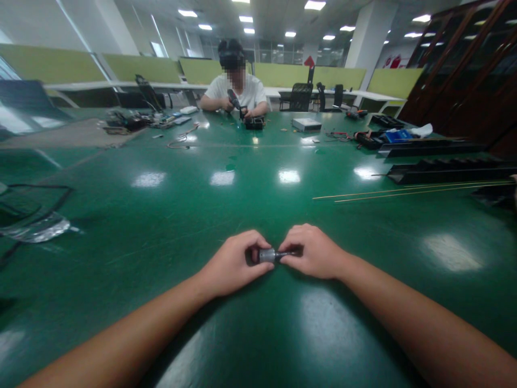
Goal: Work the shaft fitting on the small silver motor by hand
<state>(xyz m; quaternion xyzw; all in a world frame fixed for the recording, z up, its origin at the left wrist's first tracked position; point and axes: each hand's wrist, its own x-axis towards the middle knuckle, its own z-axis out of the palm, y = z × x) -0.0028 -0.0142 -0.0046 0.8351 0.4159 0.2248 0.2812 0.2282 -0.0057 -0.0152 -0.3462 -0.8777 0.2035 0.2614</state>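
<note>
Low over the green table, a small silver metal cylinder [266,255] lies level between my two hands. My left hand [238,261] grips its left end, with the thumb in front and the fingers behind. From the cylinder's right end a thin dark shaft [283,254] sticks out, and my right hand [313,250] pinches it between thumb and fingers. The far tip of the shaft is partly hidden by the right fingers. What kind of part this is I cannot tell.
Across the green table [194,199] a person [238,89] in a white shirt holds a power drill [233,100] over a black part [254,123]. Thin rods [383,193] and black trays [444,171] lie at right. A clear plastic item [44,229] lies at left.
</note>
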